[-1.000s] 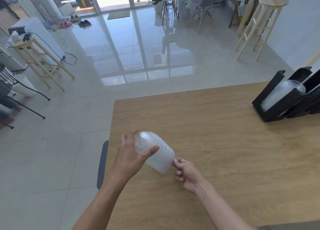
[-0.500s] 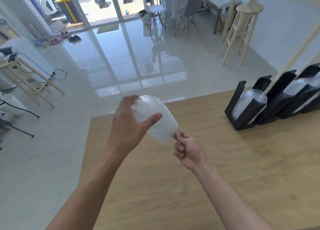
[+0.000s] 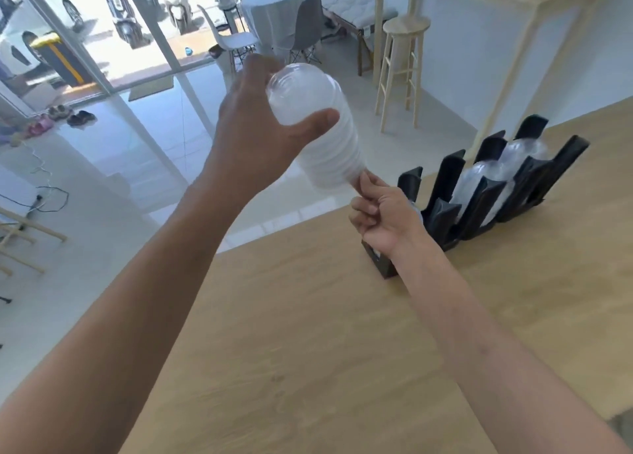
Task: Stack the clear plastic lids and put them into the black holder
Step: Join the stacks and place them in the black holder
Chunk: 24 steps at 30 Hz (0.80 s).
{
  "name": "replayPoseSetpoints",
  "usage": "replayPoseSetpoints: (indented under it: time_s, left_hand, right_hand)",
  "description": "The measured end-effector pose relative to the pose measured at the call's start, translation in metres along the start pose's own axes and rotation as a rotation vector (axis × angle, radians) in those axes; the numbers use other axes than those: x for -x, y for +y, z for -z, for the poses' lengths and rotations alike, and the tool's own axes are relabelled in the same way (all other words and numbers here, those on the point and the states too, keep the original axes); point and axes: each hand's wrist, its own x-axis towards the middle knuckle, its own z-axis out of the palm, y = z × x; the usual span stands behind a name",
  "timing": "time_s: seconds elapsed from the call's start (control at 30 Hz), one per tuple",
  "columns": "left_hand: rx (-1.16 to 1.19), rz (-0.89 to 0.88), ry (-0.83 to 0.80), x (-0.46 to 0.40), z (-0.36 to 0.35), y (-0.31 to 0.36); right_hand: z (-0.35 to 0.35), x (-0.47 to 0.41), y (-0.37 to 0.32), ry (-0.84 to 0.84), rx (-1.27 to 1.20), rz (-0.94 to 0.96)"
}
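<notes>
Up it comes: the stack [image 3: 318, 135] has been lifted off the table [image 3: 308, 351] and now hangs mid-frame, carried right toward the holder [image 3: 479, 196] at centre right. The left hand [image 3: 260, 128] wraps its upper end, thumb pressed across the front, while the right hand [image 3: 383, 210] pinches the lower rim with curled fingers. Two slots already show lids, so I'd judge insertion comes next.

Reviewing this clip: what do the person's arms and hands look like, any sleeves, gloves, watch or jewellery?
Both arms are bare along all that shows, with no sleeve in view. The left hand and the right hand wear no gloves. No watch, bracelet or ring shows on either wrist or on the visible fingers. No markings or cables.
</notes>
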Motion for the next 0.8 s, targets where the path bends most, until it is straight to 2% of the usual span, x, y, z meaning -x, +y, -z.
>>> replayPoseSetpoints:
  time_s: [0.2,0.37,0.53,0.8]
  left_hand:
    - [0.068,-0.097,-0.124,-0.045,-0.069,0.049]
    - [0.119,-0.147,-0.248,-0.059,-0.131,0.077]
    - [0.113,-0.166,-0.356,-0.06,-0.178,0.084]
    - [0.057,-0.192,-0.475,-0.059,-0.215,0.071]
  right_hand:
    - [0.055,0.001,-0.075,0.047,-0.033,0.125]
    - [0.113,0.007,-0.103,0.149,-0.091,0.194]
    - [0.155,0.008,-0.096,0.203,-0.171,0.205]
    - [0.189,-0.006,-0.062,0.248,-0.299,0.187]
